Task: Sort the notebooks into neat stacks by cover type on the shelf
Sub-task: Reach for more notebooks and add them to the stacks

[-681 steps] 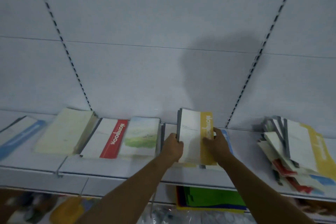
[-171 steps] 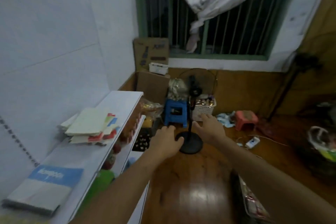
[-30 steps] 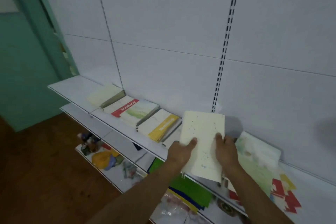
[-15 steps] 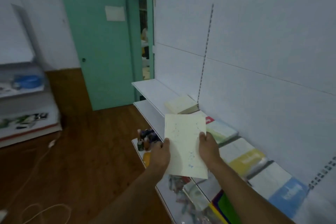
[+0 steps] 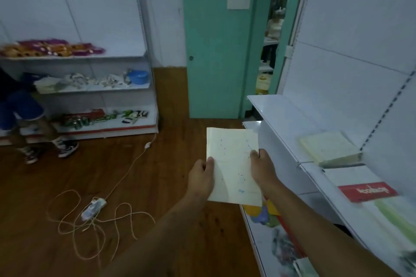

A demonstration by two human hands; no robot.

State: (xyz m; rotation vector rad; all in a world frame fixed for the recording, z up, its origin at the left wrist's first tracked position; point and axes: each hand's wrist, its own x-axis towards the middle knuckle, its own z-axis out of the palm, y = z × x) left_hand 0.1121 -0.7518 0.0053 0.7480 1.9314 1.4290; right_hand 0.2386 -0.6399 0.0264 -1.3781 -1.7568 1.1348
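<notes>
Holding a pale cream notebook (image 5: 234,164) out over the wooden floor (image 5: 139,186), both hands pinch it by its long edges: the left hand (image 5: 201,175) has its thumb on the front cover at the left side, and the right hand (image 5: 261,167) grips the right side with its fingers curled behind. The notebook is in the air, just beside the end of the white shelf (image 5: 281,123) and not yet touching it. To the right on that shelf lies a stack of matching cream notebooks (image 5: 328,148), and nearer the camera a notebook with a red band (image 5: 367,191) lies flat beside it. The step in hand looks like carrying the cream notebook to its own kind, so the cream stack seems the right target. Doing it well would mean swinging the notebook right, turning it so its edges run the same way as those of the stack, lowering it flat from above and squaring the corners with both hands before letting go, so nothing overhangs the shelf lip. Sliding it in from the side could push the top copies askew. Farther off, a tangled cord (image 5: 96,207) lies on the floor, another shelf unit (image 5: 90,87) with goods stands against the far wall, and a green door (image 5: 216,51) stands beyond.
</notes>
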